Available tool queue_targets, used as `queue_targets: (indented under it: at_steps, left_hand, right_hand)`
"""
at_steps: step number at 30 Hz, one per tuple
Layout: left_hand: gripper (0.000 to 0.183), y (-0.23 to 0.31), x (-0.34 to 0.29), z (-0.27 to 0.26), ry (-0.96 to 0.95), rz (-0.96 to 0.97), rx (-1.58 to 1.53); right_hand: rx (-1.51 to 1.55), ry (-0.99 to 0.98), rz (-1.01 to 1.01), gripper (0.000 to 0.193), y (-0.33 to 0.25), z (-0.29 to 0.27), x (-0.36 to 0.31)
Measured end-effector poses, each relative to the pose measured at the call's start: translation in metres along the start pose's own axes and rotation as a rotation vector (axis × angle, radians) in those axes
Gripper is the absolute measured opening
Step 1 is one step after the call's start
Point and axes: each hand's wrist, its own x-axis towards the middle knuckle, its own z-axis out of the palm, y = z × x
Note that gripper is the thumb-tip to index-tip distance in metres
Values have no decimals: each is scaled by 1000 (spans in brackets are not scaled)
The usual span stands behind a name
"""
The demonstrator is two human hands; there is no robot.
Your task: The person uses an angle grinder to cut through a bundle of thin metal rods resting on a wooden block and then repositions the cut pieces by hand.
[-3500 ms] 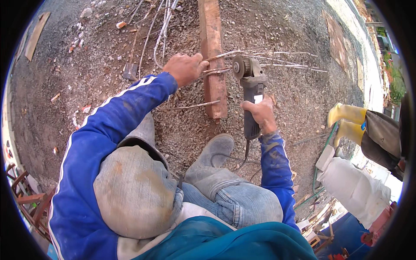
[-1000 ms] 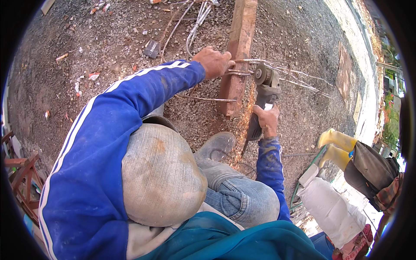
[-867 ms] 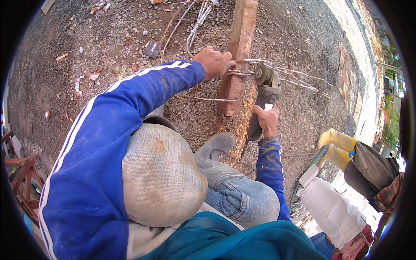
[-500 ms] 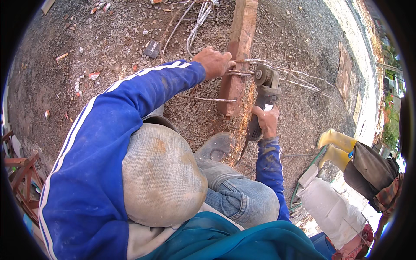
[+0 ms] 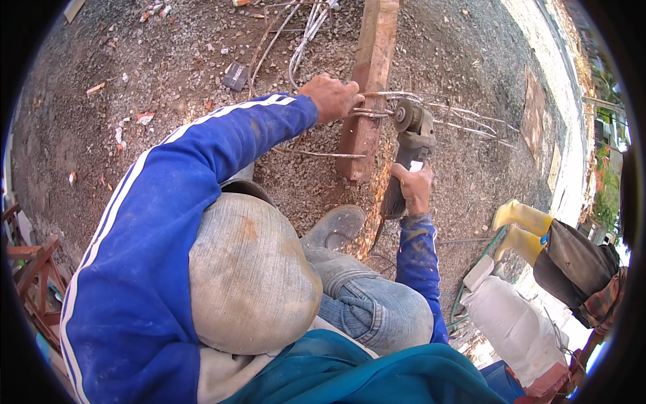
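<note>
My right hand (image 5: 416, 187) is wrapped round the body of an angle grinder (image 5: 412, 145). The grinder's disc is at the thin metal rods (image 5: 373, 113), just past the right side of a reddish wooden beam (image 5: 372, 67). Orange sparks (image 5: 380, 192) stream down from there toward my boot (image 5: 338, 225). On the beam's left side, my left hand (image 5: 328, 98) is closed round the rods that lie across the wood; its fingers partly hide them. Another bent rod (image 5: 323, 154) touches the beam nearer to me.
Gravel ground (image 5: 182, 87) surrounds the beam. More bent rods (image 5: 311, 34) and a small dark box (image 5: 235, 77) lie at the far left. To the right are a flat board (image 5: 535, 111), a white sack (image 5: 515, 330), a green hose (image 5: 461, 296) and another person's yellow boots (image 5: 521, 229).
The spark stream looks brighter and reaches a little lower, near my boot. The grinder and both hands have hardly moved.
</note>
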Motion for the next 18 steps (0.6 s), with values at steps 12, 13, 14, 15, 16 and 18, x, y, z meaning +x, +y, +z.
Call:
queue_targets:
  at_steps: [12,13,14,15,16,18]
  left_hand:
    - [41,-3,0,1,7,-51,-127]
    - [41,-4,-1,1,5,-43,-117]
    - [41,-4,2,-2,9,-28,-112]
    - [42,-4,2,-2,9,-21,-105]
    - [42,-3,2,-2,2,-29,-107]
    - [43,-1,3,-6,-5,-45,-106]
  right_hand:
    - [318,-61,114,39,15,-19,-35]
    - [346,-60,80,41,19,-20,-28]
    - [323,-55,64,42,12,-24,-24]
    - [302,-60,50,42,4,-27,-19]
    - [280,-65,36,43,-2,-29,-13]
    - [235,-84,13,39,-6,-29,5]
